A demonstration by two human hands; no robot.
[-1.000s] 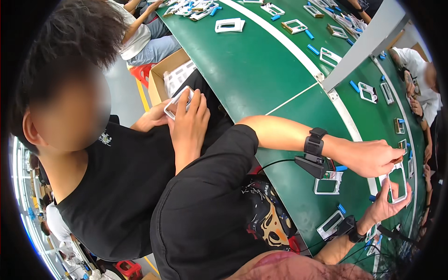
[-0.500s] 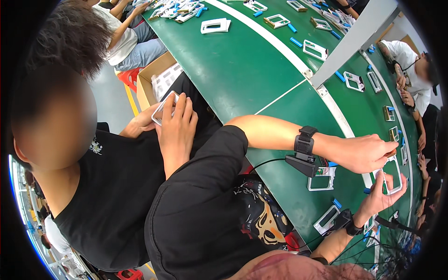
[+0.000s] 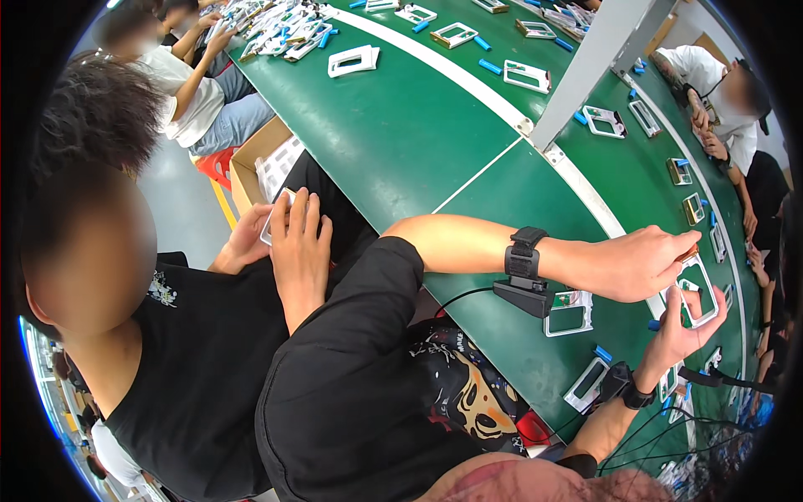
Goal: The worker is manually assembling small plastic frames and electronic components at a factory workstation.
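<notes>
My right hand point(image 3: 679, 330) grips a white rectangular plastic frame point(image 3: 705, 280) with a large opening, thumb and fingers at its lower end. My left hand point(image 3: 640, 263) reaches over from the left, its fingers pinched at a small copper-coloured piece point(image 3: 689, 253) on the frame's upper end. Whether that piece is fixed to the frame, I cannot tell. Both wrists wear black straps with a cabled device. On the table beneath my left wrist lies another white frame point(image 3: 569, 315) with a green board; nearer me is one more frame point(image 3: 588, 383) beside a blue cylinder point(image 3: 602, 355).
A green table point(image 3: 401, 142) carries many similar frames and blue cylinders, with a heap point(image 3: 280, 29) at the far left. A grey post point(image 3: 585, 79) rises from its white strip. To my left a co-worker's hands point(image 3: 288, 243) hold a frame. Others sit across the table.
The whole view has shifted, so the table and people appear further left and slightly higher. Both hands stay at the frame, with little change in grip.
</notes>
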